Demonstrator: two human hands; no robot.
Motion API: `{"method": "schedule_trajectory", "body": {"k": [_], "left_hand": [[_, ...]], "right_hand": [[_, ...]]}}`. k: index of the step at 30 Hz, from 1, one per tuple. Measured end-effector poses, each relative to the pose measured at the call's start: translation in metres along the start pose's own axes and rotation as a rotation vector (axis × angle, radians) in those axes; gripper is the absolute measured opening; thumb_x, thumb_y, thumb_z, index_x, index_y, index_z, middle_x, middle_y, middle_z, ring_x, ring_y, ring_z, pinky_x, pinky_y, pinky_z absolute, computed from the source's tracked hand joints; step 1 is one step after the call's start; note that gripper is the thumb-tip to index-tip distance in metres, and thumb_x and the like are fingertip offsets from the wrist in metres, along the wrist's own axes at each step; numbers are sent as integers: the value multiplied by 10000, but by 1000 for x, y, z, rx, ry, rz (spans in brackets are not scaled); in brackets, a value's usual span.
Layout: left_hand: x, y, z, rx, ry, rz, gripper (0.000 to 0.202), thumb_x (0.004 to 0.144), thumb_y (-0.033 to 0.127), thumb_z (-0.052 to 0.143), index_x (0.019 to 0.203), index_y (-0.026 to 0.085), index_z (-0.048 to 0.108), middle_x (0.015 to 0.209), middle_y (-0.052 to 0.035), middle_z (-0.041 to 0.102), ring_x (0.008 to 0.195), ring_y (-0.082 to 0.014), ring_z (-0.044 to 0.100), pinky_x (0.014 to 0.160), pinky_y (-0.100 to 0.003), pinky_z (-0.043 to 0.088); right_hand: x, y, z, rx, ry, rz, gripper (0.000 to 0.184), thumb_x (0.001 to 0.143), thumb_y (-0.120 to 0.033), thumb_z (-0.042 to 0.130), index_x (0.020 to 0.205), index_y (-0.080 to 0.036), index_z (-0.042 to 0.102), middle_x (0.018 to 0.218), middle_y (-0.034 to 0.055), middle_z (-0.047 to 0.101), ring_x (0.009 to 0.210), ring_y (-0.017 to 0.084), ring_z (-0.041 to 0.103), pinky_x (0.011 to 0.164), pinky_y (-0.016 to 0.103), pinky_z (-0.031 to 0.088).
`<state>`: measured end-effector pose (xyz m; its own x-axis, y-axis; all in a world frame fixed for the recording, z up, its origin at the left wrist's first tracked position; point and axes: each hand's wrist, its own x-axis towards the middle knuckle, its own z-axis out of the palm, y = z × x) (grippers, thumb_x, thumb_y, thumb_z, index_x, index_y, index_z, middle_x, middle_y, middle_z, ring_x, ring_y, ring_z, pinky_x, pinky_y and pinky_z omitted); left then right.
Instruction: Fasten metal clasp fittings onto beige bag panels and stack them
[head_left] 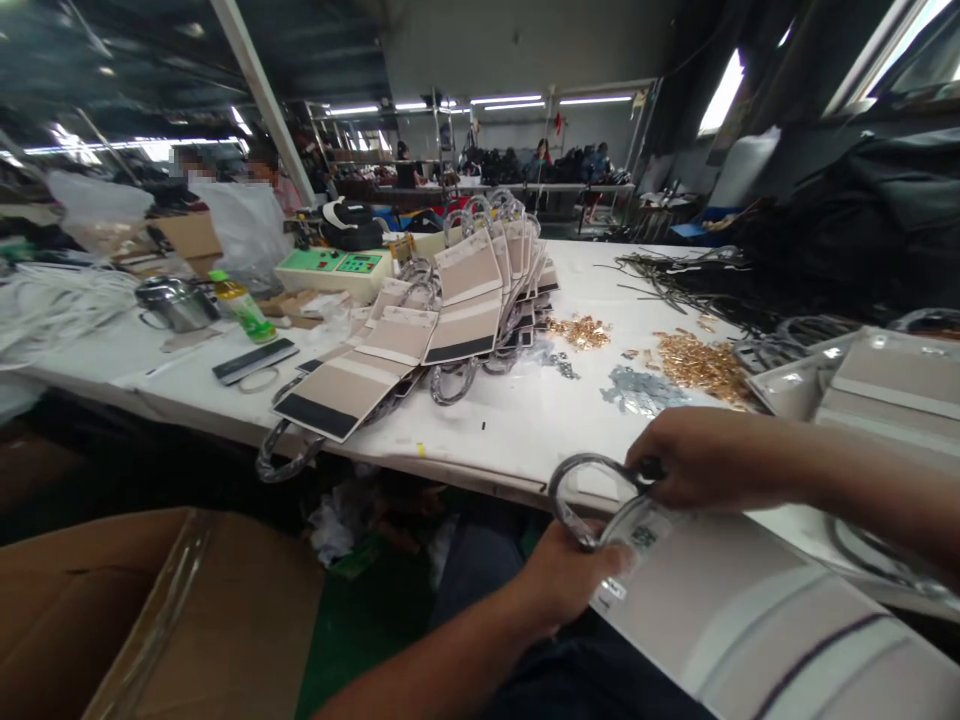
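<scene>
My left hand (574, 570) grips the top edge of a beige bag wrapped in clear plastic (757, 620) that lies across my lap at the table's near edge. My right hand (705, 455) pinches the bag's plastic-wrapped loop handle (574, 485) where it joins the bag. Both hands are closed on the bag. The white table (525, 420) carries a fanned row of similar bagged beige bags (457, 310) with curved handles, running away from me.
Piles of gold metal fittings (701, 362) and silver fittings (637, 390) lie on the table's right half, with more bags (885, 385) at right. An open cardboard box (150, 610) stands at lower left. A green control box (337, 268), a bottle (241, 305), a kettle (176, 303) and other people sit beyond.
</scene>
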<state>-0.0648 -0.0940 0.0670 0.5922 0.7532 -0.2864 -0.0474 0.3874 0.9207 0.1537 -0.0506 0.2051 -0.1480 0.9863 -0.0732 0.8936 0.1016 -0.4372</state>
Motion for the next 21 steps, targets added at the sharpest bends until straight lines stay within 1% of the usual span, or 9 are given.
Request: {"method": "schedule_trajectory", "body": {"k": [1, 2, 3, 5, 7, 11, 15, 18, 21], "left_hand": [[8, -18, -1, -34, 66, -31, 437, 698, 563, 842, 736, 148, 710, 655, 12, 533, 629, -126, 425, 660, -290, 362], [15, -34, -2, -62, 124, -50, 456, 674, 568, 859, 732, 137, 724, 648, 5, 551, 631, -132, 448, 663, -293, 364], [22, -49, -3, -108, 164, -63, 476, 655, 573, 875, 747, 125, 743, 657, -7, 583, 642, -142, 482, 672, -295, 377], [32, -70, -5, -229, 211, -94, 535, 611, 587, 911, 805, 106, 779, 707, -39, 660, 673, -168, 556, 691, -305, 412], [39, -85, -6, -349, 232, -113, 598, 571, 586, 948, 880, 95, 803, 786, -73, 727, 713, -195, 622, 724, -320, 456], [45, -94, -9, -465, 219, -111, 667, 536, 555, 991, 973, 82, 819, 860, -110, 773, 797, -240, 705, 806, -346, 516], [47, -87, -7, -487, 209, -144, 659, 547, 538, 990, 992, 83, 823, 820, -112, 778, 760, -248, 722, 795, -358, 536], [48, -76, 2, -508, 272, -200, 664, 558, 556, 979, 986, 75, 818, 821, -126, 783, 758, -264, 735, 768, -355, 537], [51, -66, 9, -545, 314, -250, 708, 536, 539, 981, 1028, 58, 809, 851, -144, 791, 781, -286, 744, 761, -361, 537]], "right_hand": [[13, -5, 11, -136, -195, -22, 167, 642, -108, 768, 662, -271, 795, 570, -17, 673, 516, 166, 591, 527, 286, 391], [24, -7, 23, -234, -339, -38, 214, 673, -107, 732, 729, -290, 828, 632, -9, 716, 576, 188, 633, 563, 296, 412], [34, -7, 35, -278, -406, -47, 258, 697, -111, 715, 797, -306, 852, 696, -1, 749, 633, 206, 664, 594, 304, 427], [51, 0, 57, -299, -406, -41, 264, 719, -145, 742, 873, -315, 870, 774, 11, 781, 700, 227, 697, 632, 309, 444], [61, 11, 73, -301, -397, -34, 234, 724, -189, 784, 903, -309, 874, 814, 29, 793, 729, 246, 711, 639, 312, 442], [67, 34, 86, -346, -361, -18, 158, 826, -320, 755, 925, -272, 869, 876, 94, 799, 800, 311, 726, 654, 351, 435], [61, 59, 86, -396, -285, 19, 333, 916, -528, 692, 986, -242, 848, 1002, 132, 792, 882, 357, 729, 696, 391, 458], [47, 69, 89, -337, -117, 46, 320, 952, -516, 647, 1015, -255, 822, 1094, 98, 774, 840, 301, 724, 686, 374, 465], [20, 62, 89, -29, 142, 25, 299, 975, -504, 631, 923, -258, 794, 916, 46, 755, 741, 232, 684, 675, 345, 476]]}}
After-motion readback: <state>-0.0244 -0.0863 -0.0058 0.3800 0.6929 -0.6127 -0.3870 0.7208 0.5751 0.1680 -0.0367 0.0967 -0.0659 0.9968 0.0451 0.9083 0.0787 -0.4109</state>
